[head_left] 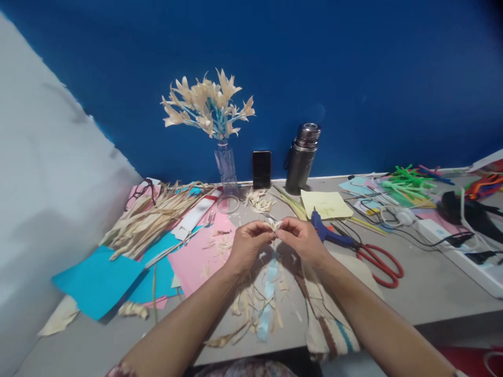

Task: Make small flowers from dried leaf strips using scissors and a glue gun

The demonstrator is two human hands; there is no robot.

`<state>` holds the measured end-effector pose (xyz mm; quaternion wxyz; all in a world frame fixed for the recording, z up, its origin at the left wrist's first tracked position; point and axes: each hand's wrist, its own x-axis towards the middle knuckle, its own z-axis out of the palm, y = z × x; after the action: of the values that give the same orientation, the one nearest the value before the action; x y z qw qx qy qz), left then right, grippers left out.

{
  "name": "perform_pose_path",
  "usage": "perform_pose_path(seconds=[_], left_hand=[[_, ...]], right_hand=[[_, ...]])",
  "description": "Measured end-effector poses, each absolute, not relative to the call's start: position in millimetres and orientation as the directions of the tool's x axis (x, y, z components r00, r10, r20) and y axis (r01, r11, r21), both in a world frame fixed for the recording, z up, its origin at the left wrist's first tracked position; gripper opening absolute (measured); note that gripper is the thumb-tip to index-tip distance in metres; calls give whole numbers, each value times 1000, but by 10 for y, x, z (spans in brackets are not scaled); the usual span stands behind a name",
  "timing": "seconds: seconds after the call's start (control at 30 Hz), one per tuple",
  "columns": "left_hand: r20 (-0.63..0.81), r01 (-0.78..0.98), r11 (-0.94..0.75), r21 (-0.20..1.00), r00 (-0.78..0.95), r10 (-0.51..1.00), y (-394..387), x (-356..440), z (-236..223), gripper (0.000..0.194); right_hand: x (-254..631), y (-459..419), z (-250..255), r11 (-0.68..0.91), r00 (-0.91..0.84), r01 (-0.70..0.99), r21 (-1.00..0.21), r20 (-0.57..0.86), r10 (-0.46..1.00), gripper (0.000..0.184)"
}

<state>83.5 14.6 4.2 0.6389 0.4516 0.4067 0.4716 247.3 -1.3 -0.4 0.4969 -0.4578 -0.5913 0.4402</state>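
My left hand (250, 242) and my right hand (302, 238) meet above the middle of the grey table (424, 285). Both pinch one small cream husk piece (274, 225) between their fingertips. Under the hands lie husk scraps (251, 306) and a pale blue strip (269, 293). A blue glue gun (328, 233) lies just right of my right hand, and red-handled scissors (379, 262) lie beyond it.
A glass vase of cream husk flowers (210, 107) stands at the back by the blue wall, with a phone (261, 169) and a metal flask (302, 157) beside it. A heap of dried husks (151, 217), blue paper (98, 280) and pink paper (196, 256) lie left; pipe cleaners (408, 180) and cables (451, 235) right.
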Motion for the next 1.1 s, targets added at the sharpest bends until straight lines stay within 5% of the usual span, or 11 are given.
perform_pose_path(seconds=[0.23, 0.77, 1.1], left_hand=[[-86, -310, 151, 939, 213, 973, 165, 840, -8, 17], [-89, -317, 170, 933, 253, 963, 218, 818, -71, 25], [39, -182, -12, 983, 148, 988, 191, 801, 51, 10]], right_hand=[[2464, -15, -67, 158, -102, 69, -985, 150, 983, 24], [2451, -27, -80, 254, -75, 282, -925, 243, 967, 13], [2453, 12, -81, 301, -63, 215, -929, 295, 954, 14]])
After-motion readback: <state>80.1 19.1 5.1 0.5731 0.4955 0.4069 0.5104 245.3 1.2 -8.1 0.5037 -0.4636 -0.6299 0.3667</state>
